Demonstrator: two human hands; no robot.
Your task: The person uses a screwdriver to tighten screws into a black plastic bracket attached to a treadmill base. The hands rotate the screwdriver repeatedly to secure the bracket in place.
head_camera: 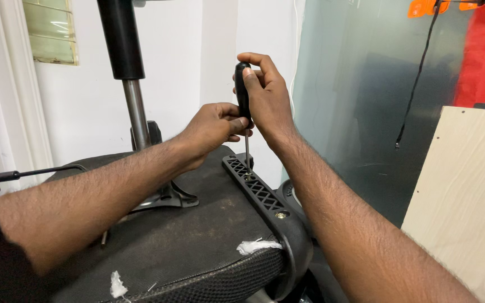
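Chair seat (pixel 197 241) lay upside down in front of me, underside up; took it as ref. My right hand (pixel 268 98) was wrapped round the black handle of the screwdriver (pixel 243 90), held upright above the seat's right edge. My left hand (pixel 214 126) pinched the screwdriver just below the handle, fingers curled, touching the right hand. Shaft ran straight down; tip sat at a screw in the black lattice armrest bracket (pixel 259 191), which lay along the seat's right edge. 2nd screw (pixel 281 214) seen nearer me in same bracket. Gas-lift column (pixel 133 101) stood up from the seat's far-left part, w/ a lever (pixel 35 171) sticking out left. White stuffing bits (pixel 256 246) at the seat's near edge. Pale wood panel (pixel 467 196) well right of the seat.
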